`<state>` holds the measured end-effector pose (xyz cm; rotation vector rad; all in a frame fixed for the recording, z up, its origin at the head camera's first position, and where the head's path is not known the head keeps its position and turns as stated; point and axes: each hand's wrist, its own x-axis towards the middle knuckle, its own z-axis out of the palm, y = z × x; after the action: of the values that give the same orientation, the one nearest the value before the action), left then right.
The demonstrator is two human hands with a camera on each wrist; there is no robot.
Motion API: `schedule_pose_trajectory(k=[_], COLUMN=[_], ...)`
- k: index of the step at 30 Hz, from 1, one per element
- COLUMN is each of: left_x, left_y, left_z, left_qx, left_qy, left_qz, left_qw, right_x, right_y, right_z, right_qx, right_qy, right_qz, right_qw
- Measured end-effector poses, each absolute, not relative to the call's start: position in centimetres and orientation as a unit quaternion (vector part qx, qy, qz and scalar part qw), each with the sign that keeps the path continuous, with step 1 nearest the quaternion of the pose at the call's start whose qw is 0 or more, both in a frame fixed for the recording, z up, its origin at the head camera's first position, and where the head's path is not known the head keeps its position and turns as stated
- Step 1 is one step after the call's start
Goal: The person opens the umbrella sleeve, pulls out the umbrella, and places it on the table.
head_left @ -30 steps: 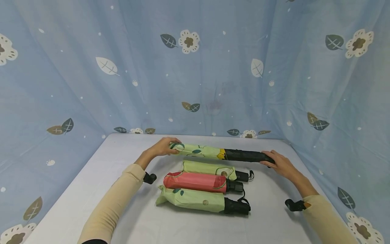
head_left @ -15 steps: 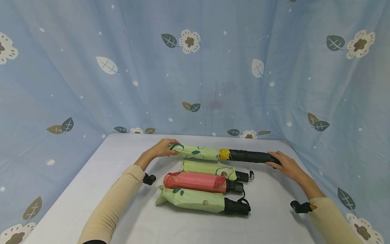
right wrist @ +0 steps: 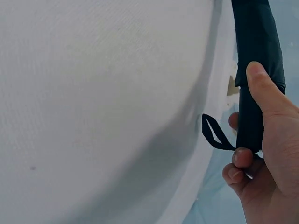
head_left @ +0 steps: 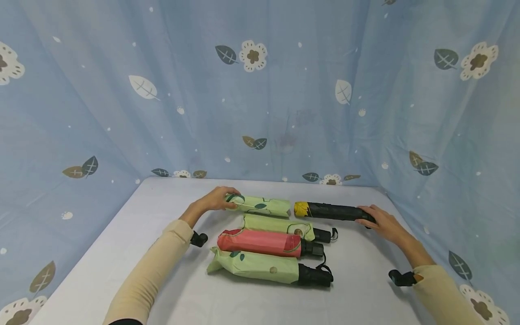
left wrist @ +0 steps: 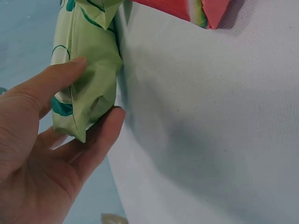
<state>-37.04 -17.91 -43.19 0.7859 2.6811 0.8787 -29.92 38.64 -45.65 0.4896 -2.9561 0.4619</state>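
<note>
Over the white tabletop (head_left: 365, 280), steady the light-green fabric sleeve (head_left: 260, 206) your left fingers (left wrist: 100, 142) pinch and rolled black umbrella (head_left: 333, 211) your right fingers (right wrist: 242, 157) grip.

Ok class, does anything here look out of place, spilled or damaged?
A pinkish smudge on the blue curtain looks like a stain, matching no printed motif. The black umbrella in the right hand is uncovered, while the three lying on the table wear coloured sleeves. Nothing looks spilled.

In the head view, the left hand (head_left: 215, 199) partly hides the green cover (head_left: 264, 206), the right hand (head_left: 382, 222) the black umbrella (head_left: 331, 211). Both sleeves (head_left: 146, 273) run off below; the left wrist view crops the red umbrella (left wrist: 180, 6).
</note>
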Motion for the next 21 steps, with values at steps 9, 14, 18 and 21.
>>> schedule_pose_trajectory(k=[9, 14, 18, 21], left_x=[-36.9, -36.8, -36.4, -36.1], left_y=[-18.0, -18.1, -18.3, -18.4], left_z=[-42.8, -42.4, -42.3, -42.4], left_qx=[0.307, 0.308, 0.306, 0.307], left_qy=[0.91, 0.909, 0.909, 0.91], left_qz=[0.266, 0.269, 0.275, 0.271], left_qw=[0.08, 0.075, 0.073, 0.069], right_x=[-30.6, -30.9, -30.9, -30.9], right_y=[38.8, 38.9, 39.1, 39.2], right_z=[-45.8, -46.0, -46.5, -47.2], right_qx=[0.158, 0.15, 0.148, 0.148], right_qy=[-0.978, -0.979, -0.979, -0.979], right_qz=[0.13, 0.131, 0.135, 0.137], right_qw=[0.046, 0.04, 0.038, 0.033])
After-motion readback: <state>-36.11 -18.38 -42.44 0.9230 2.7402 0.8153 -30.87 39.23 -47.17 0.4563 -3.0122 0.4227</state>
